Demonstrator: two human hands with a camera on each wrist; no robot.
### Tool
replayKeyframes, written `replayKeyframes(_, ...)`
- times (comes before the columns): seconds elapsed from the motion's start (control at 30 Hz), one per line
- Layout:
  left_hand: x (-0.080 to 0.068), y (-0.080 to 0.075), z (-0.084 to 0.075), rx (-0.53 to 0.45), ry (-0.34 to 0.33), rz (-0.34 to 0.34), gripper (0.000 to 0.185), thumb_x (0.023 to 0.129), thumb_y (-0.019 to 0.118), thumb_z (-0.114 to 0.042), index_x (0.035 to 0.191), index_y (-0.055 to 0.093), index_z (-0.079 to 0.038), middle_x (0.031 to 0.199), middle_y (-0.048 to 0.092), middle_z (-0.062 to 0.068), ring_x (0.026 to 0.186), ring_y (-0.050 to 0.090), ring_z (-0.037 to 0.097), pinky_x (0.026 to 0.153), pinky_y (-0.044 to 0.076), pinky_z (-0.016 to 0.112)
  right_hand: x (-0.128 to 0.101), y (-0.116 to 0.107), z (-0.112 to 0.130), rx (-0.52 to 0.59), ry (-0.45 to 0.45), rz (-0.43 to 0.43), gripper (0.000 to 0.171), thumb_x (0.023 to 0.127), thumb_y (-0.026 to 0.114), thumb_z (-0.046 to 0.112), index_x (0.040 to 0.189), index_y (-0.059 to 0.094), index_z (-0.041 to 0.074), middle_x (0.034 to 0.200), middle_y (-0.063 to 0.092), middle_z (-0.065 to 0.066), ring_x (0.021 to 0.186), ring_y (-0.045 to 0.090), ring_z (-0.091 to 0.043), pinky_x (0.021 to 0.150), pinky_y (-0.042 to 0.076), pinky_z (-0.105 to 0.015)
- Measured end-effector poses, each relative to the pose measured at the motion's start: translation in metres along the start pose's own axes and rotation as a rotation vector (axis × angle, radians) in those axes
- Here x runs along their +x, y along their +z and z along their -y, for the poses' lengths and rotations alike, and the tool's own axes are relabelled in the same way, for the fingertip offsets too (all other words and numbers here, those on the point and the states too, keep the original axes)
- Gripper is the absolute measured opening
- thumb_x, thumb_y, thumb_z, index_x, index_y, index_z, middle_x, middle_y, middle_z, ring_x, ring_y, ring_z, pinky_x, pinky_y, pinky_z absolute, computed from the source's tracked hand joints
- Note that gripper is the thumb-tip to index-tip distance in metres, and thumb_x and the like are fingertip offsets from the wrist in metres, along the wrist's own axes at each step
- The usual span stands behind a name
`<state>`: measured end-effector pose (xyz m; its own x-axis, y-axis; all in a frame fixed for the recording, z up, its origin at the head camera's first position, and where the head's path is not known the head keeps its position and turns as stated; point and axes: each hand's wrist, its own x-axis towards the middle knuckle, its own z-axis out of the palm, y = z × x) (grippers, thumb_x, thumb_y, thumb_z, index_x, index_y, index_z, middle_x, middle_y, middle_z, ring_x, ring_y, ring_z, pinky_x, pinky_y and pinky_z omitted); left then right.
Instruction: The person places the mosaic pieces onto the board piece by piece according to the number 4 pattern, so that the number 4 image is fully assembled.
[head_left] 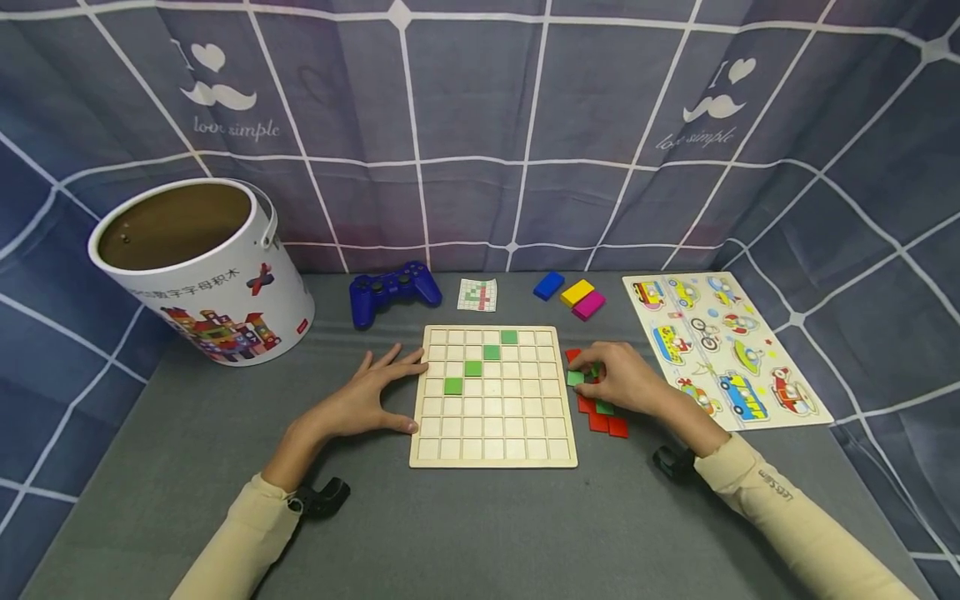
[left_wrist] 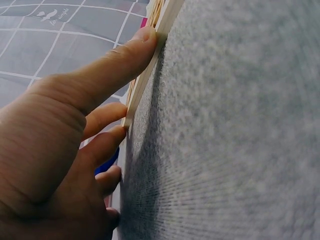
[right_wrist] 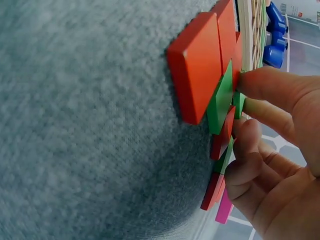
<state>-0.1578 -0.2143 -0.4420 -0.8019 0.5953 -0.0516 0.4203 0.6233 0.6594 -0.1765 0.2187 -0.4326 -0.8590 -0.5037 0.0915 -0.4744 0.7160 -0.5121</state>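
A wooden grid board (head_left: pixel 491 429) lies flat in the middle, with several green tiles set in its cells along a rising diagonal. My left hand (head_left: pixel 367 396) rests at the board's left edge, fingers spread, thumb and fingertips touching the rim. To the right of the board lies a loose cluster of red tiles (head_left: pixel 598 422) and green ones, some overlapping. Over that cluster my right hand (head_left: pixel 621 377) pinches a green tile (head_left: pixel 575 377) between thumb and forefinger. In the right wrist view, this green tile (right_wrist: pixel 239 104) shows at the fingertips, among the other tiles.
Behind the board lie a blue game controller (head_left: pixel 395 292), a small card with a coloured grid pattern (head_left: pixel 477 295), and blue, yellow and magenta blocks (head_left: pixel 577 293). A white bucket (head_left: pixel 217 308) stands back left. A picture puzzle board (head_left: pixel 723 346) lies at right, partly under the right forearm.
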Motion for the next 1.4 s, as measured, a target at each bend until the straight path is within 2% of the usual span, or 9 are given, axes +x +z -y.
replayKeyframes(0.27, 0.000, 0.000, 0.002, 0.000, 0.002, 0.000, 0.095, 0.073, 0.089, -0.041, 0.153, 0.045, -0.016, 0.165, 0.021, 0.000, 0.151, 0.003, 0.037, 0.113, -0.012, 0.065, 0.003, -0.002, 0.004, 0.061, -0.036, 0.000, 0.024, 0.077, 0.084, 0.009, 0.100, 0.079, 0.015, 0.077, 0.059, 0.000, 0.059, 0.049, -0.010, 0.053, 0.043, -0.027)
replayKeyframes(0.57, 0.000, -0.001, 0.002, 0.002, -0.006, -0.001, 0.095, 0.072, 0.090, -0.040, 0.152, 0.045, -0.016, 0.165, 0.020, -0.001, 0.151, 0.003, 0.036, 0.114, -0.012, 0.064, 0.012, 0.002, 0.020, 0.180, -0.109, -0.039, 0.024, 0.074, 0.086, 0.010, 0.096, 0.079, 0.016, 0.075, 0.059, -0.001, 0.057, 0.050, -0.010, 0.053, 0.041, -0.025)
replayKeyframes(0.73, -0.001, -0.001, 0.002, -0.008, -0.001, 0.001, 0.095, 0.072, 0.090, -0.039, 0.152, 0.045, -0.015, 0.165, 0.021, 0.000, 0.151, 0.003, 0.037, 0.113, -0.012, 0.065, 0.026, 0.015, 0.038, 0.269, -0.163, -0.016, 0.023, 0.074, 0.084, 0.009, 0.096, 0.079, 0.015, 0.079, 0.064, -0.002, 0.060, 0.053, -0.012, 0.054, 0.044, -0.026)
replayKeyframes(0.83, 0.000, 0.000, 0.001, -0.008, 0.002, 0.003, 0.095, 0.073, 0.089, -0.039, 0.153, 0.045, -0.015, 0.165, 0.021, 0.001, 0.151, 0.003, 0.037, 0.113, -0.012, 0.065, 0.033, 0.025, 0.049, 0.285, -0.189, 0.012, 0.022, 0.075, 0.081, 0.008, 0.096, 0.079, 0.014, 0.080, 0.065, -0.002, 0.061, 0.053, -0.012, 0.055, 0.046, -0.026)
replayKeyframes(1.17, 0.001, 0.000, -0.001, -0.013, -0.002, 0.001, 0.094, 0.072, 0.090, -0.038, 0.152, 0.046, -0.014, 0.165, 0.022, 0.002, 0.151, 0.003, 0.037, 0.114, -0.013, 0.064, 0.054, 0.052, 0.082, 0.315, -0.257, 0.105, 0.021, 0.077, 0.081, 0.011, 0.098, 0.079, 0.012, 0.083, 0.065, -0.002, 0.062, 0.056, -0.015, 0.057, 0.047, -0.026)
replayKeyframes(1.4, 0.001, 0.001, 0.003, -0.014, 0.021, -0.002, 0.095, 0.073, 0.089, -0.040, 0.152, 0.046, -0.013, 0.165, 0.022, 0.006, 0.151, 0.004, 0.040, 0.112, -0.012, 0.067, 0.067, 0.069, 0.098, 0.274, -0.315, 0.129, 0.022, 0.079, 0.083, 0.013, 0.100, 0.079, 0.013, 0.085, 0.065, 0.002, 0.068, 0.058, -0.015, 0.059, 0.048, -0.024)
